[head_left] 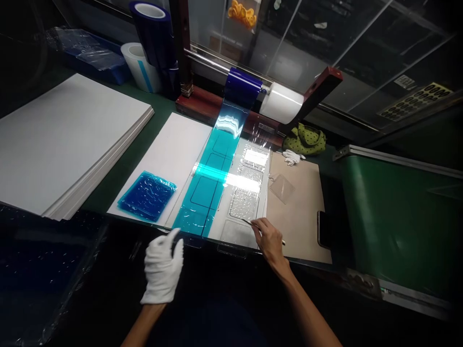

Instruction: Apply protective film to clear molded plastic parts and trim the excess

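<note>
Your left hand (163, 272), white-gloved, is at the front edge by the blue film (204, 193); thumb and index spread apart, other fingers curled. Can't tell if the index tip touches the film. Your right hand (269, 241), bare, pinches a thin tool (247, 221), tip over the clear film (244, 202). Your fingers cover its middle; can't tell if the tip touches, or what kind of tip it is.

Blue film runs from the blue roll (243, 86) on the rod down to the front edge, dark outlines showing through. Clear film lies just right of it; glare washes out part of both. White roll (282, 103) shares the rod.

Left of the film: blue squares (147, 196) piled on a white sheet (159, 159), then a stack of white boards (72, 144), cut off at the frame edge. Right: brown board (304, 207) with a clear square (282, 188), a phone (323, 229) at its right edge, dark and hard to make out. Crumpled white glove (292, 157) and green cloth (306, 139) sit at its back, near the wooden frame (325, 82).
</note>
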Available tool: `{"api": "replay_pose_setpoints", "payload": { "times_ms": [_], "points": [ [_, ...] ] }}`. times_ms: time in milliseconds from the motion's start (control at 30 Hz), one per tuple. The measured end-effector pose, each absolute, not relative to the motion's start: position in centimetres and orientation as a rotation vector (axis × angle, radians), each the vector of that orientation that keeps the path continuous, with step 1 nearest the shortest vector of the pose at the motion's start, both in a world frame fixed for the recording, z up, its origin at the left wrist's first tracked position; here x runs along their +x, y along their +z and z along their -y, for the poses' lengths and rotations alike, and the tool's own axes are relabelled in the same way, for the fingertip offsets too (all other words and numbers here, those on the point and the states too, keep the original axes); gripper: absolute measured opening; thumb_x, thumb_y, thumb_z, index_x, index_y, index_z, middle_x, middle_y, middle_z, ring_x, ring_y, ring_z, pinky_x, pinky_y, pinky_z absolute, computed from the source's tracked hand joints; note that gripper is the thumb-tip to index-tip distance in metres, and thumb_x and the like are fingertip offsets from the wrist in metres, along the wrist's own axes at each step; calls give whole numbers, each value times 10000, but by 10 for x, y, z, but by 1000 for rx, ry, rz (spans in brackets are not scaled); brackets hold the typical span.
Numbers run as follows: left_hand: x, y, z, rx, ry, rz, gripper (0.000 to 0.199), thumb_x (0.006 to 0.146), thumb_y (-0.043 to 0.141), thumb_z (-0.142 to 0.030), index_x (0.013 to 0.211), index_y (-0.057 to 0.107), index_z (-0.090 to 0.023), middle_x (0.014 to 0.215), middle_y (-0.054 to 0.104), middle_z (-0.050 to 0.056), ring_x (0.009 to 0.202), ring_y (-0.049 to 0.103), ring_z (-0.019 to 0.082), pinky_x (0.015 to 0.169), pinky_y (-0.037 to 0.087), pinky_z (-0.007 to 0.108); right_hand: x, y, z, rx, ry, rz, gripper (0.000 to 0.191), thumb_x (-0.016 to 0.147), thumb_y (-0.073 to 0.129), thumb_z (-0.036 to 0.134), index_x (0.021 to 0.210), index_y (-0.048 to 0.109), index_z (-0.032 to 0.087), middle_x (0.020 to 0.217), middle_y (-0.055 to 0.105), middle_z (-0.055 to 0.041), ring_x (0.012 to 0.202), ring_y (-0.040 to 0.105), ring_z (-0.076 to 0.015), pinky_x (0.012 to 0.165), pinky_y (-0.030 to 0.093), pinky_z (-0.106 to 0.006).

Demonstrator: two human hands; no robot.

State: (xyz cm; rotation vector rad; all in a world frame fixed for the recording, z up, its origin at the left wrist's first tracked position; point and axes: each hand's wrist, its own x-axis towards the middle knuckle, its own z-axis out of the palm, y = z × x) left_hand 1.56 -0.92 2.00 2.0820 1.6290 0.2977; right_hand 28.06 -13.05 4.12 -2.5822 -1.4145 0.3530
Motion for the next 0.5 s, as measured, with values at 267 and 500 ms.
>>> {"api": "replay_pose_setpoints", "payload": {
  "times_ms": [267, 500],
  "points": [
    [100, -10, 24, 2592, -12, -1057, 513, 820, 448, -110, 1212, 573, -416, 1043, 592, 69, 823, 515, 230, 674, 344, 350, 271, 20, 83, -2558, 499, 1827, 272, 974, 356, 226, 987, 628, 242, 961, 624, -37, 800, 553, -138, 535, 203, -254],
    [99, -12, 26, 2609, -91, -1056, 520, 818, 447, -96, 1222, 568, -400, 1076, 593, 77, 858, 513, 225, 692, 351, 348, 272, 13, 73, -2511, 529, 1901, 300, 973, 321, 198, 972, 619, 231, 972, 604, -42, 810, 530, -149, 562, 213, -258]
  ]
}}
